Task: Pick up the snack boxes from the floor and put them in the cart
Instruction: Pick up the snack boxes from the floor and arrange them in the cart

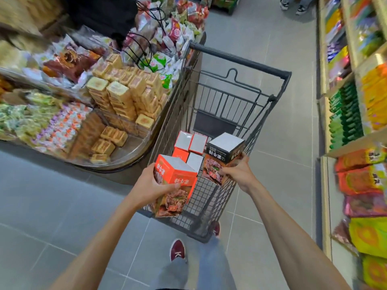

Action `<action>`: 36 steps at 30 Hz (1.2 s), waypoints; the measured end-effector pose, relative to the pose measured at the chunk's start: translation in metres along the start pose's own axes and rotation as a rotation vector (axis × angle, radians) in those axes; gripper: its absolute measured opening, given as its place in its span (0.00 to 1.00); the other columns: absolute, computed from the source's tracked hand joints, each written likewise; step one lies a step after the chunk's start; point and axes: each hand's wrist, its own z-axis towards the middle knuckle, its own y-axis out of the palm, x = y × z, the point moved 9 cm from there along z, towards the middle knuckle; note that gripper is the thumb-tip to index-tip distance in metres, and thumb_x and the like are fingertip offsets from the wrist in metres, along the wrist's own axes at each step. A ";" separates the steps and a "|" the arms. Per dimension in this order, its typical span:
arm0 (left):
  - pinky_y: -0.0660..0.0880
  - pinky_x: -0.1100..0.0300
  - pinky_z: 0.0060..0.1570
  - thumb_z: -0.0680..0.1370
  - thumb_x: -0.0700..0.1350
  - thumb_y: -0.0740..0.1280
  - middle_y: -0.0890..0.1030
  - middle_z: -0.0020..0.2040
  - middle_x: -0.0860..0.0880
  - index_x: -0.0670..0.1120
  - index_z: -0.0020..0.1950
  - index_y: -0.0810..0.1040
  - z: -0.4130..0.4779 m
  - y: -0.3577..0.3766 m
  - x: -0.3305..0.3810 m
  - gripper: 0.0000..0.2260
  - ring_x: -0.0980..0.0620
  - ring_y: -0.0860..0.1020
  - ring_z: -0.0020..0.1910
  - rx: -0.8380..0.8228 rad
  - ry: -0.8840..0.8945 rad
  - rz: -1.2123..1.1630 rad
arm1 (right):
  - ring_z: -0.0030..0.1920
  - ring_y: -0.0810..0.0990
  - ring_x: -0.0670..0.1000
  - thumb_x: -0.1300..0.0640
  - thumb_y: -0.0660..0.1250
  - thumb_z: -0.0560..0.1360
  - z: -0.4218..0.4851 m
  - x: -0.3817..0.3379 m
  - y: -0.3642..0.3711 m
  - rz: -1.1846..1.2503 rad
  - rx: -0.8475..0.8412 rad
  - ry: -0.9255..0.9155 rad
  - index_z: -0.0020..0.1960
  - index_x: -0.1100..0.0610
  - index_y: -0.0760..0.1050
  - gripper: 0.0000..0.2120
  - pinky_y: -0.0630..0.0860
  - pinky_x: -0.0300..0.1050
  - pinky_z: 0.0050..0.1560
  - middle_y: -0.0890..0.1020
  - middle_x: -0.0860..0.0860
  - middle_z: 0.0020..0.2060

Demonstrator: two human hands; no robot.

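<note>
The left hand point(149, 186) grips an orange snack box point(174, 186) from its left side, holding it tilted over the near rim of the cart point(240, 65). The right hand point(238, 172) holds a black snack box point(223, 158) by its right edge, above the cart's basket, where several orange boxes point(189, 146) already lie

Blurred past reading: shelf packets point(360, 183). Cut by the top edge: someone's shoes point(292, 5). Half hidden behind orange box point(182, 172) and black box point(226, 151): maybe four boxes point(198, 143) in cart point(240, 61).
</note>
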 end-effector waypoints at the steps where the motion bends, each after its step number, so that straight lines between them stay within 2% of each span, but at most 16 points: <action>1: 0.75 0.69 0.45 0.67 0.50 0.80 0.81 0.48 0.70 0.60 0.56 0.69 0.006 0.003 0.004 0.25 0.67 0.81 0.49 0.003 -0.003 -0.003 | 0.43 0.80 0.48 0.76 0.73 0.66 0.013 0.000 -0.002 -0.025 0.009 0.004 0.77 0.57 0.45 0.51 0.78 0.40 0.33 0.77 0.56 0.54; 3: 0.74 0.74 0.41 0.67 0.48 0.80 0.81 0.45 0.71 0.61 0.53 0.68 0.021 0.006 0.007 0.25 0.71 0.80 0.47 0.032 -0.020 0.010 | 0.41 0.81 0.49 0.77 0.73 0.64 0.036 -0.002 -0.003 -0.056 0.015 0.002 0.77 0.56 0.44 0.54 0.78 0.41 0.32 0.77 0.58 0.55; 5: 0.77 0.71 0.44 0.66 0.48 0.81 0.83 0.47 0.62 0.60 0.54 0.69 0.037 0.010 0.007 0.25 0.69 0.80 0.47 0.056 -0.048 -0.003 | 0.40 0.83 0.55 0.77 0.74 0.63 0.059 0.002 -0.002 -0.052 -0.004 0.050 0.77 0.51 0.43 0.57 0.81 0.46 0.33 0.75 0.60 0.57; 7: 0.79 0.62 0.51 0.64 0.52 0.82 0.84 0.51 0.57 0.58 0.58 0.71 0.052 0.014 0.003 0.28 0.64 0.82 0.49 0.073 -0.096 -0.008 | 0.46 0.82 0.56 0.75 0.76 0.60 0.077 0.005 -0.001 -0.039 -0.017 0.095 0.76 0.47 0.44 0.59 0.81 0.45 0.37 0.74 0.59 0.59; 9: 0.77 0.63 0.50 0.64 0.54 0.82 0.83 0.50 0.61 0.60 0.57 0.70 0.068 0.020 0.005 0.28 0.66 0.81 0.49 0.080 -0.122 0.008 | 0.52 0.78 0.51 0.73 0.78 0.59 0.098 0.008 -0.003 -0.039 -0.011 0.116 0.76 0.48 0.45 0.59 0.78 0.41 0.44 0.73 0.58 0.61; 12: 0.75 0.71 0.43 0.66 0.50 0.81 0.80 0.47 0.72 0.61 0.56 0.69 0.088 0.030 0.010 0.27 0.70 0.79 0.47 0.089 -0.119 0.007 | 0.62 0.72 0.53 0.73 0.79 0.57 0.135 0.024 -0.003 -0.032 0.005 0.199 0.77 0.45 0.42 0.65 0.73 0.50 0.65 0.68 0.54 0.64; 15: 0.76 0.71 0.43 0.66 0.48 0.81 0.83 0.48 0.63 0.59 0.57 0.70 0.107 0.037 0.005 0.27 0.68 0.80 0.48 0.075 -0.135 -0.007 | 0.65 0.71 0.58 0.69 0.80 0.51 0.187 0.064 0.001 -0.030 0.027 0.269 0.72 0.32 0.42 0.67 0.74 0.60 0.66 0.65 0.56 0.69; 17: 0.77 0.68 0.46 0.64 0.52 0.82 0.83 0.51 0.57 0.59 0.59 0.71 0.122 0.039 -0.003 0.30 0.65 0.81 0.50 0.063 -0.148 -0.022 | 0.69 0.68 0.59 0.70 0.79 0.55 0.192 0.056 0.007 -0.036 0.021 0.298 0.74 0.36 0.39 0.67 0.70 0.59 0.70 0.64 0.57 0.72; 19: 0.76 0.69 0.47 0.63 0.52 0.82 0.83 0.53 0.57 0.57 0.62 0.71 0.138 0.040 -0.009 0.32 0.62 0.81 0.53 0.050 -0.142 -0.015 | 0.71 0.66 0.58 0.74 0.76 0.63 0.198 0.052 0.012 -0.038 0.020 0.314 0.78 0.46 0.38 0.62 0.67 0.55 0.72 0.64 0.58 0.72; 23: 0.76 0.69 0.49 0.63 0.52 0.83 0.82 0.56 0.57 0.54 0.66 0.70 0.171 0.043 -0.026 0.36 0.62 0.80 0.55 0.012 -0.138 -0.021 | 0.71 0.69 0.60 0.70 0.76 0.68 0.233 0.075 0.020 -0.059 0.008 0.326 0.80 0.52 0.44 0.54 0.70 0.48 0.61 0.65 0.58 0.74; 26: 0.74 0.73 0.47 0.62 0.53 0.82 0.81 0.55 0.60 0.58 0.64 0.70 0.190 0.044 -0.034 0.35 0.66 0.79 0.54 0.012 -0.117 -0.017 | 0.73 0.67 0.60 0.73 0.74 0.69 0.255 0.094 0.024 0.016 -0.014 0.408 0.80 0.54 0.37 0.57 0.66 0.55 0.71 0.66 0.58 0.74; 28: 0.72 0.76 0.46 0.63 0.49 0.81 0.80 0.52 0.69 0.62 0.59 0.69 0.200 0.049 -0.036 0.31 0.69 0.78 0.53 -0.002 -0.102 -0.020 | 0.72 0.68 0.60 0.79 0.73 0.64 0.270 0.104 0.019 0.000 -0.023 0.414 0.80 0.54 0.35 0.61 0.70 0.57 0.68 0.68 0.58 0.71; 30: 0.72 0.76 0.47 0.64 0.47 0.81 0.79 0.52 0.71 0.62 0.59 0.69 0.205 0.055 -0.039 0.30 0.69 0.78 0.53 -0.034 -0.103 -0.044 | 0.71 0.69 0.60 0.79 0.74 0.61 0.277 0.107 0.012 -0.038 -0.017 0.391 0.80 0.54 0.39 0.62 0.71 0.61 0.67 0.70 0.57 0.68; 32: 0.74 0.74 0.48 0.63 0.51 0.82 0.79 0.54 0.69 0.62 0.62 0.68 0.210 0.058 -0.049 0.34 0.67 0.79 0.55 -0.072 -0.125 -0.056 | 0.71 0.68 0.59 0.79 0.75 0.61 0.279 0.107 0.010 -0.077 -0.019 0.373 0.80 0.56 0.40 0.62 0.69 0.63 0.69 0.70 0.56 0.66; 34: 0.77 0.66 0.53 0.60 0.60 0.83 0.79 0.56 0.64 0.62 0.66 0.67 0.212 0.060 -0.057 0.40 0.64 0.79 0.56 -0.109 -0.149 -0.051 | 0.71 0.67 0.58 0.79 0.74 0.63 0.280 0.110 0.013 -0.081 -0.035 0.378 0.79 0.56 0.40 0.59 0.66 0.62 0.72 0.69 0.58 0.68; 36: 0.77 0.57 0.57 0.57 0.66 0.81 0.78 0.60 0.61 0.62 0.68 0.66 0.217 0.059 -0.062 0.44 0.63 0.79 0.57 -0.116 -0.155 -0.023 | 0.72 0.67 0.58 0.79 0.72 0.65 0.287 0.117 0.014 -0.135 -0.039 0.354 0.80 0.55 0.40 0.58 0.68 0.57 0.71 0.69 0.58 0.67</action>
